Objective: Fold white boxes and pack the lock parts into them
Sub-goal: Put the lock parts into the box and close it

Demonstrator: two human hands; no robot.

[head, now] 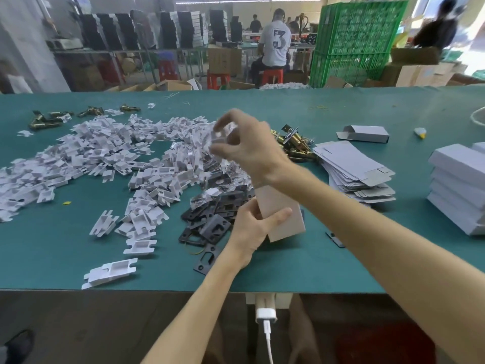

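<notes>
My left hand (253,227) grips a folded white box (282,214), held upright and tilted just above the green table (341,106). My right hand (246,143) is raised over the parts heap and pinches a small white insert piece (219,136), blurred by motion. Beneath both hands lies a heap of black lock plates (210,222) and clear bagged parts (231,174). Brass latch bolts (295,143) lie just right of my right hand. A wide spread of white inserts (110,158) covers the table's left half.
A stack of flat unfolded boxes (354,169) lies to the right, with packed white boxes (462,185) piled at the far right edge. One folded box (366,133) lies behind them. More brass latches (47,119) sit far left. People work at benches beyond the table.
</notes>
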